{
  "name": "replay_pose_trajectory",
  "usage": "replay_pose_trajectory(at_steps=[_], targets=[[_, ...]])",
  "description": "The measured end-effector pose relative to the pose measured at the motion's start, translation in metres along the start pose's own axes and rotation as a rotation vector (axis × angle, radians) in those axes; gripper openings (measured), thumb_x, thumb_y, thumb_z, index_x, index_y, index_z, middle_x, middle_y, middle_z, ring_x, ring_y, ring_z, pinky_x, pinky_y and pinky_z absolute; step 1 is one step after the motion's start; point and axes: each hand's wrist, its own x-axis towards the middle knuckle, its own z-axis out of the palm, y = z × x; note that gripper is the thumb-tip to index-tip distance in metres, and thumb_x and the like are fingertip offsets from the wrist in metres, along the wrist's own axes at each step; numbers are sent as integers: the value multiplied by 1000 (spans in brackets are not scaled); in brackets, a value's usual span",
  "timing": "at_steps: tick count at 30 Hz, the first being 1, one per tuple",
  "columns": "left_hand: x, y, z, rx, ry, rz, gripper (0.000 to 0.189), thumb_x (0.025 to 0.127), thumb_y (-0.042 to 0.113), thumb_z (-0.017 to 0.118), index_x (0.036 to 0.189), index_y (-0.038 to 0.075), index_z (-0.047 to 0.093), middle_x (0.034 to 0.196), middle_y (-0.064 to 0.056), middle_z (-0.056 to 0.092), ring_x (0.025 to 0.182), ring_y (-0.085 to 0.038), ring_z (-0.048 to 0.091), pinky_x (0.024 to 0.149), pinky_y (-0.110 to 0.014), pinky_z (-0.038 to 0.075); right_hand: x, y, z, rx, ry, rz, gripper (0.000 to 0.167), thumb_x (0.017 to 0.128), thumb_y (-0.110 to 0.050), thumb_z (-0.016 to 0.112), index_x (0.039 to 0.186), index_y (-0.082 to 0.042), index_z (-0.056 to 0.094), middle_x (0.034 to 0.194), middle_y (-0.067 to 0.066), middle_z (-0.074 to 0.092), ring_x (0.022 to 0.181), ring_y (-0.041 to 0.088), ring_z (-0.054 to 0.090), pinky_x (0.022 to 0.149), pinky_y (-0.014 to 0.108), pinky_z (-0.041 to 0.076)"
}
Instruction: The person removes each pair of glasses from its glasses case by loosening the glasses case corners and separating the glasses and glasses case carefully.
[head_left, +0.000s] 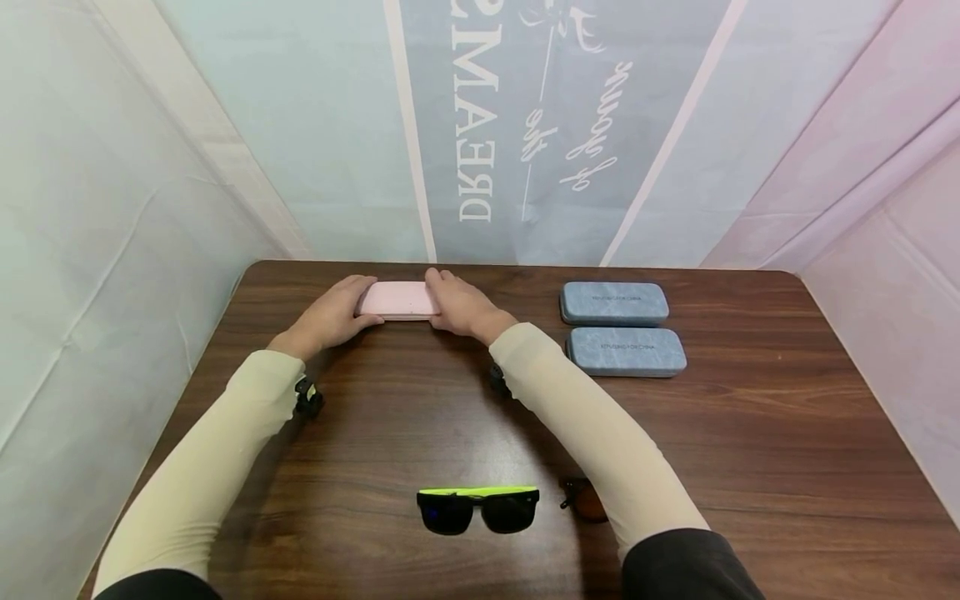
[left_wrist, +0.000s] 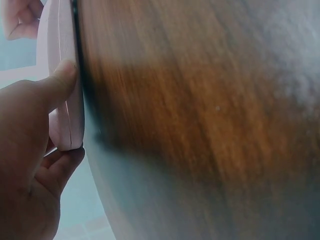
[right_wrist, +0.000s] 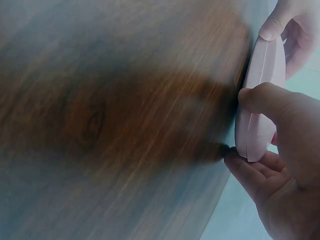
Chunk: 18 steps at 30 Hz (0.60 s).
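Head view: pinching the pink case (head_left: 399, 298) by its 2 ends, between thumb and fingers of left hand (head_left: 330, 317) and right hand (head_left: 463, 307), near the table's (head_left: 360, 433) far edge; holding it left of 2 blue cases (head_left: 615, 302), beyond sunglasses (head_left: 510, 512).

Forearms in close-fitting, pale cream fabric: left sleeve (head_left: 198, 467) creased near its lower end, right sleeve (head_left: 607, 442) mostly smooth, its cuff a slightly paler band. Each ends short of the wrist; left hand (head_left: 330, 315) and right hand (head_left: 465, 307) bare. Black cloth edge (head_left: 686, 567) overlaps the right sleeve's upper end; similar at left. Small, blocky black left wrist device (head_left: 307, 398), pale patch on it; black right wrist device (head_left: 498, 381) partly hidden.
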Motion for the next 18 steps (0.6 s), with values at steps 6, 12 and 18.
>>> replay_pose_trajectory(at_steps=[6, 12, 18], targets=[[-1, 0, 1, -4, 4, 15, 75, 94, 26, 76, 150, -8, 39, 147, -26, 46, 136, -40, 44, 112, -53, 35, -1, 1, 0, 5, -8, -2, 48, 93, -19, 75, 124, -6, 41, 114, 11, 52, 103, 24, 54, 93, 36, 46], [-1, 2, 2, -6, 5, 25, 75, 94, 28, 76, 150, -8, 40, 146, -25, 47, 135, -38, 46, 112, -52, 37, -4, 1, -1, -4, -18, -7, 49, 93, -20, 75, 125, -4, 42, 115, 13, 53, 104, 25, 55, 93, 36, 47], [-2, 6, 3, -8, 7, 55, 75, 93, 28, 77, 149, -9, 41, 144, -26, 48, 133, -39, 48, 111, -52, 37, -9, 4, -5, -2, -30, -1, 49, 92, -21, 77, 124, -5, 43, 114, 11, 53, 102, 23, 55, 92, 36, 47]])
